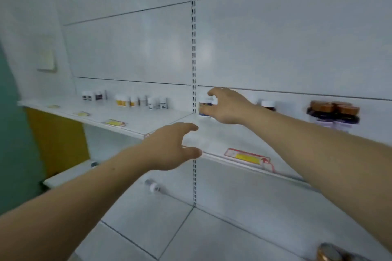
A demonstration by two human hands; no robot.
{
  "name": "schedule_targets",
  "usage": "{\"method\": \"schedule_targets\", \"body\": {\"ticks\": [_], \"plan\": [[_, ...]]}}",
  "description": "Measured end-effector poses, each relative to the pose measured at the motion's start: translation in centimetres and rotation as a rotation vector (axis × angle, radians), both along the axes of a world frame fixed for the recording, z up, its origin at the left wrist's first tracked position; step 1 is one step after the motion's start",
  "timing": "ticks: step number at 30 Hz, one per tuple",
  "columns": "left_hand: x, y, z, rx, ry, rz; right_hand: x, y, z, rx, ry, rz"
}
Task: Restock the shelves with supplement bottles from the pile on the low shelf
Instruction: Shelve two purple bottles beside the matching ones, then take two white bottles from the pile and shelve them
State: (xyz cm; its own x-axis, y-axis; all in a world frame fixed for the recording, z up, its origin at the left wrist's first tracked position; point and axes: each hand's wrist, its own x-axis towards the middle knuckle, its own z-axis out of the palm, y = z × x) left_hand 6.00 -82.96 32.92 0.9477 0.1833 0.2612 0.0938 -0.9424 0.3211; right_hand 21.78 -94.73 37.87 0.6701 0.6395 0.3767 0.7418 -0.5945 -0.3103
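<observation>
The small bottle at the back of the shelf, just right of the slotted upright, looks like light, rigid plastic with a smooth label, so it should lift easily but could slip or tip if nudged. Best to take it round the body below the cap, thumb on one side and fingers on the other. It is short and squat, with a white cap and a label banded in orange and dark blue; blur hides any print. The right hand has its grip curled round this bottle, thumb low and fingers over the top. The left hand hovers near the shelf's front edge, grip spread and holding nothing. Further right along the back stand a white-capped dark bottle and a cluster of copper-capped jars. More little bottles line the back left.
</observation>
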Motion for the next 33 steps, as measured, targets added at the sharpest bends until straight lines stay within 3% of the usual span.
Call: {"method": "schedule_targets", "body": {"ticks": [8,13,23,33], "plan": [[-16.7,19.6,-7.9,-0.113,0.226,0.286,-16.4,25.1,-5.7,-0.078,0.025,0.376],[-20.4,28.8,-12.9,-0.165,0.317,0.342,-19.6,34.4,-11.8,-0.206,0.146,0.395],[-11.8,42.6,-23.4,-0.251,0.434,0.221,-8.1,42.5,-25.8,-0.259,0.412,0.083],[2.4,53.3,-32.2,-0.269,0.568,-0.030,0.0,43.0,-37.1,-0.202,0.600,-0.384]]}}
